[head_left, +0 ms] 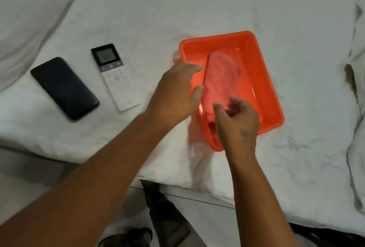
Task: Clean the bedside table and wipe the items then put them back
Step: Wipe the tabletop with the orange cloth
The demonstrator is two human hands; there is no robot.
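An orange plastic tray (pixel 270 93) sits on the white bed, with a folded pink cloth (pixel 223 77) lying inside it. My left hand (pixel 175 93) hovers over the tray's left rim, fingers spread and empty. Over the tray's near corner, my right hand (pixel 237 120) has its fingers loosely curled and holds nothing. To the left on the sheet lie a white remote control (pixel 116 77) with a small screen and a black phone (pixel 64 88), face up.
The white bed sheet (pixel 197 6) covers most of the view, with a pillow (pixel 29 10) at the far left and rumpled bedding (pixel 355 98) at the right edge. The bed's near edge runs below my arms, with floor beneath.
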